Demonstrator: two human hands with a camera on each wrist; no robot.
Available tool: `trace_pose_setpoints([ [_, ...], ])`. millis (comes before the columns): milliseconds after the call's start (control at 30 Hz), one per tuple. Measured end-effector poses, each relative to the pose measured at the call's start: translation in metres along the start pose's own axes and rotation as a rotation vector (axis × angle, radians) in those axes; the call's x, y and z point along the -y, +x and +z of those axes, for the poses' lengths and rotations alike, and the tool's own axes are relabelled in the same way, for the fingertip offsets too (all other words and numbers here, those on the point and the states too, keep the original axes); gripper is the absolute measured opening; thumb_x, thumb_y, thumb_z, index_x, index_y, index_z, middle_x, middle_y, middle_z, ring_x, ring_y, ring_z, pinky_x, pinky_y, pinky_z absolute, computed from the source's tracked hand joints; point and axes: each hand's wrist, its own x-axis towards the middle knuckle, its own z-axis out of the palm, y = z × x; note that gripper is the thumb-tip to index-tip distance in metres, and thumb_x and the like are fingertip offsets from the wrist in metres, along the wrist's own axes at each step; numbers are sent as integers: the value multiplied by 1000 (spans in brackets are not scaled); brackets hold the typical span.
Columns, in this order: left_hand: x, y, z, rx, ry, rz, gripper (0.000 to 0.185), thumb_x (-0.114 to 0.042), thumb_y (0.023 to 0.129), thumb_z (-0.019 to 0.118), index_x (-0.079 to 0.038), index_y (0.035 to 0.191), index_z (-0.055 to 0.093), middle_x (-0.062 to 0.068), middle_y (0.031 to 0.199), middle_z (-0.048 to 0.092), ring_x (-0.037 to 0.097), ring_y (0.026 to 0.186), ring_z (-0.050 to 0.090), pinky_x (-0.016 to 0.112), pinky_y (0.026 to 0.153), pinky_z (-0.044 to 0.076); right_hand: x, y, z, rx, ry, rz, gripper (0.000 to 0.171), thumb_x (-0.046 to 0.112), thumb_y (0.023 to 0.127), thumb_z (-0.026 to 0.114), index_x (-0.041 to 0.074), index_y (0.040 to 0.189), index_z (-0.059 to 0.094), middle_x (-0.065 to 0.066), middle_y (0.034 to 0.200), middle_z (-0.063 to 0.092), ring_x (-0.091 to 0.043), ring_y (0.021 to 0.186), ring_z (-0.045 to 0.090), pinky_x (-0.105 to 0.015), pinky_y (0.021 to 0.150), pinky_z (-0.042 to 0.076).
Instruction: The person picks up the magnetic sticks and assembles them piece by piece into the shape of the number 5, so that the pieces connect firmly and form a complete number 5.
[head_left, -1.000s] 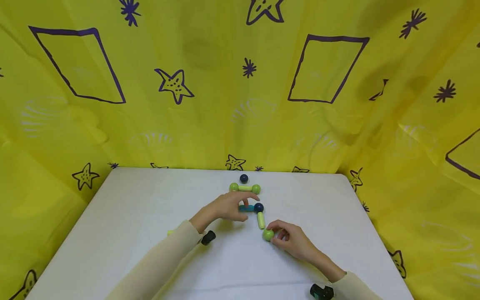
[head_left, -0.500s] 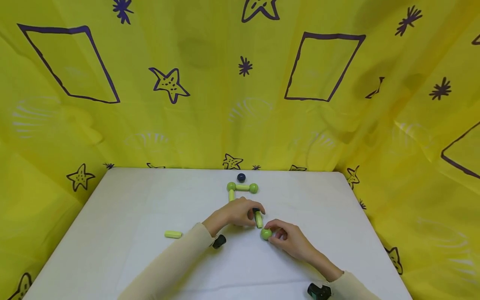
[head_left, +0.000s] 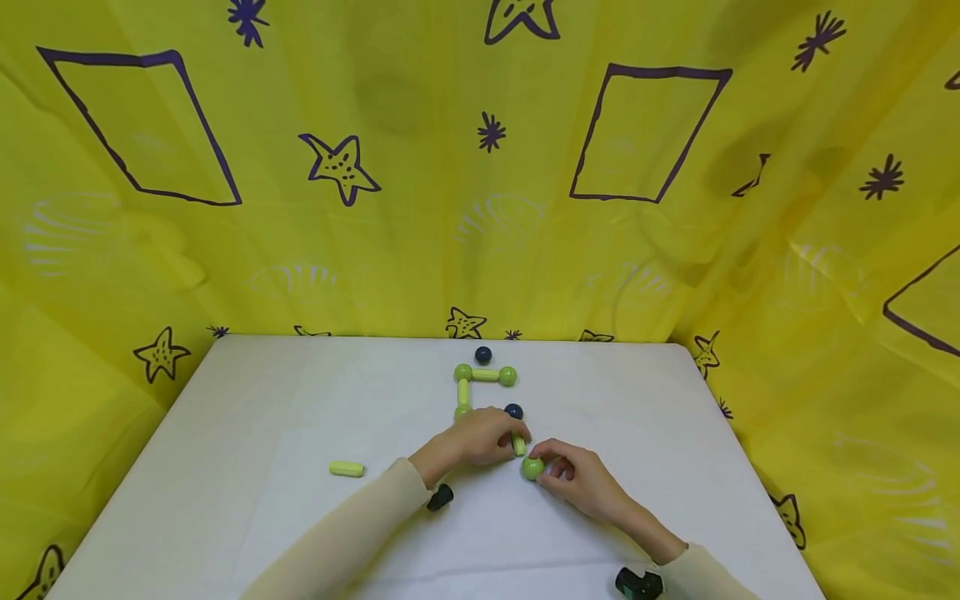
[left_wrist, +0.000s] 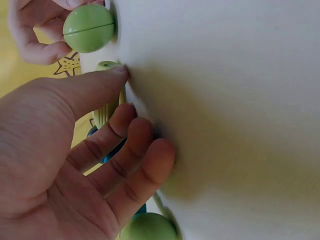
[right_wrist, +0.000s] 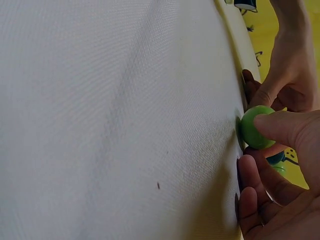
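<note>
My left hand [head_left: 487, 435] pinches a light green rod [head_left: 519, 447] between thumb and fingers. A dark blue ball [head_left: 513, 411] sits at the far end of that rod. Just to the right, my right hand [head_left: 581, 475] holds a shiny green ball [head_left: 532, 468] between thumb and fingers, close to the rod's near end. In the left wrist view a blue rod [left_wrist: 107, 158] shows behind my fingers; the head view hides it. Beyond the left hand, green balls [head_left: 463, 372] and light green rods [head_left: 463, 392] form an angled chain on the table.
A loose light green rod [head_left: 347, 469] lies on the white table [head_left: 285, 392] left of my left forearm. One more dark blue ball [head_left: 483, 355] rests near the far edge, behind the chain. A yellow patterned curtain [head_left: 420, 242] surrounds the table's back and sides.
My left hand has moved from over the blue rod, right and nearer to me, and now pinches the light green rod. My right hand keeps its hold on the green ball, almost still.
</note>
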Motion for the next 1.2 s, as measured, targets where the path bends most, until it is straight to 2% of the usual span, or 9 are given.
trace_pose_setpoints([
  [300, 0, -1, 1, -44, -29, 20, 18, -18, 95, 75, -18, 113, 76, -10, 98, 72, 3, 79, 57, 18, 74, 45, 1, 0, 0, 3, -1, 4, 29, 4, 92, 75, 18, 116, 70, 3, 103, 70, -7, 75, 62, -25, 66, 52],
  [500, 1, -2, 0, -62, -102, 14, 22, -18, 96, 75, -14, 118, 75, -7, 99, 73, 2, 76, 55, 17, 72, 46, 2, -1, 1, 1, -2, 13, 28, 4, 92, 75, 18, 116, 70, 3, 103, 70, -7, 75, 62, -25, 66, 52],
  [567, 3, -3, 0, -69, -151, 5, 24, -16, 95, 75, -13, 119, 75, -7, 97, 73, 2, 75, 54, 18, 71, 46, 3, -1, 2, -2, -3, 11, 28, 4, 91, 75, 18, 115, 70, 4, 103, 70, -7, 74, 61, -25, 66, 52],
  [667, 5, -4, 1, -78, -276, -27, 24, -13, 96, 74, -11, 119, 75, -6, 92, 73, 2, 73, 54, 19, 69, 46, 4, -2, 2, -9, -11, 4, 28, 3, 91, 75, 17, 115, 70, 4, 103, 71, -6, 74, 61, -25, 66, 52],
  [800, 6, -6, 4, -89, -497, -111, 23, -11, 97, 71, -9, 120, 75, 1, 80, 72, 6, 60, 56, 21, 56, 47, 4, -3, 3, -20, -26, 2, 29, 3, 90, 75, 18, 115, 71, 4, 103, 71, -6, 74, 62, -25, 67, 52],
  [933, 4, -8, 9, -124, -663, -181, 22, -9, 98, 70, -6, 119, 75, 9, 77, 71, 13, 51, 57, 25, 43, 48, 3, -3, 5, -25, -31, 1, 30, 3, 90, 75, 18, 115, 71, 4, 104, 71, -6, 75, 62, -25, 68, 52],
  [1067, 2, -9, 12, -166, -733, -210, 19, -8, 97, 71, -4, 115, 76, 12, 79, 71, 15, 52, 56, 25, 43, 47, 2, -4, 5, -27, -32, -10, 30, 2, 90, 75, 18, 115, 70, 5, 103, 71, -6, 74, 62, -26, 67, 52],
  [1200, 2, -9, 12, -176, -762, -220, 18, -7, 96, 71, -3, 113, 76, 14, 79, 71, 15, 51, 54, 25, 44, 47, 2, -3, 5, -29, -35, -13, 30, 2, 90, 74, 18, 116, 71, 5, 103, 71, -6, 73, 62, -26, 66, 52],
])
